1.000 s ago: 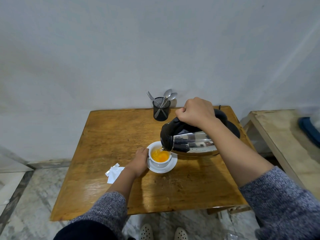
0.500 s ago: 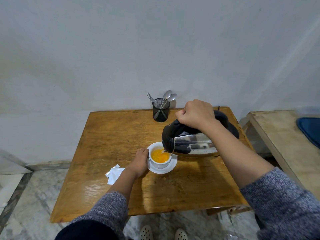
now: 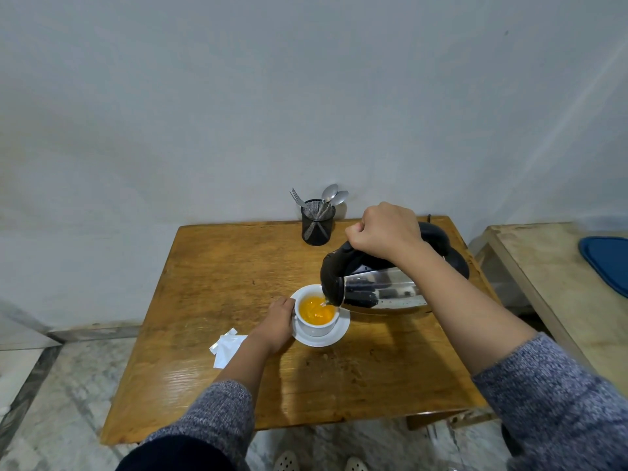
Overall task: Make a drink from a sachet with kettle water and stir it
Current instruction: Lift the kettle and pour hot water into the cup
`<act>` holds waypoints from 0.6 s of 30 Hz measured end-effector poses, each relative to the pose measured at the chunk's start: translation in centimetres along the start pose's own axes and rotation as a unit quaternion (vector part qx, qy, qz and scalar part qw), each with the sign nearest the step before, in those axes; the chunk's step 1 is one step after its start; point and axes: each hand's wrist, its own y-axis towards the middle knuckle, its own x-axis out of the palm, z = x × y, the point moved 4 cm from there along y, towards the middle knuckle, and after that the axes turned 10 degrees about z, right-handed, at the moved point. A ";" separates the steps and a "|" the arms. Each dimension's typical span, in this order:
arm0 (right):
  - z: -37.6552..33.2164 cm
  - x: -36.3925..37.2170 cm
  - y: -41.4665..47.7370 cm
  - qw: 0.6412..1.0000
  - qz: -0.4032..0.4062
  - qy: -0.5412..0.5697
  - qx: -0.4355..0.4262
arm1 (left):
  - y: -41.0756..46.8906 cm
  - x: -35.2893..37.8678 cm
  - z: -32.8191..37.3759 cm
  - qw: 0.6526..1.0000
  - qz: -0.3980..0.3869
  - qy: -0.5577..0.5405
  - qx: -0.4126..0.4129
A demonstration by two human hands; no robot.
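Observation:
A white cup [image 3: 317,326] holding orange liquid stands on a white saucer [image 3: 334,336] near the middle of the wooden table [image 3: 217,280]. My left hand [image 3: 277,322] grips the cup's left side. My right hand [image 3: 385,232] is closed on the black handle of a steel kettle [image 3: 380,290], which is tipped almost level with its spout over the cup; a thin stream of water runs into the liquid. A torn white sachet [image 3: 227,346] lies on the table left of my left wrist.
A black mesh holder [image 3: 317,222] with spoons and a fork stands at the table's back edge against the wall. The kettle's black base [image 3: 455,263] sits at the back right. A second table [image 3: 557,294] with a blue object [image 3: 605,263] stands to the right.
The kettle stays tipped over the cup and keeps pouring; the orange liquid has risen a little. Both hands hold their places.

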 end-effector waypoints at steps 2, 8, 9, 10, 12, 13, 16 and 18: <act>0.0 0.0 0.0 1.000 -0.001 -0.001 0.001 | 0.0 0.0 -0.1 1.000 -0.001 -0.001 -0.002; 0.0 -0.1 -0.1 1.000 0.003 0.000 0.001 | 0.1 0.1 -0.1 1.000 0.000 0.000 0.000; 0.0 -0.1 -0.1 1.000 0.004 0.000 0.001 | 0.1 0.1 -0.1 1.000 0.000 -0.002 -0.001; 0.0 -0.1 -0.1 1.000 0.003 -0.001 0.002 | 0.1 0.1 -0.1 1.000 0.000 -0.002 -0.002; 0.0 0.0 -0.2 1.000 0.001 -0.002 0.003 | 0.1 0.1 -0.2 1.000 0.002 -0.003 -0.004; 0.1 0.1 -0.3 1.000 -0.001 -0.002 0.003 | 0.1 0.2 -0.2 1.000 0.004 -0.005 -0.006; 0.1 0.2 -0.5 1.000 -0.003 -0.004 -0.002 | 0.1 0.2 -0.2 1.000 0.005 -0.007 -0.007; 0.3 0.3 -0.5 1.000 -0.003 -0.002 -0.002 | 0.2 0.2 -0.2 1.000 0.006 -0.004 -0.006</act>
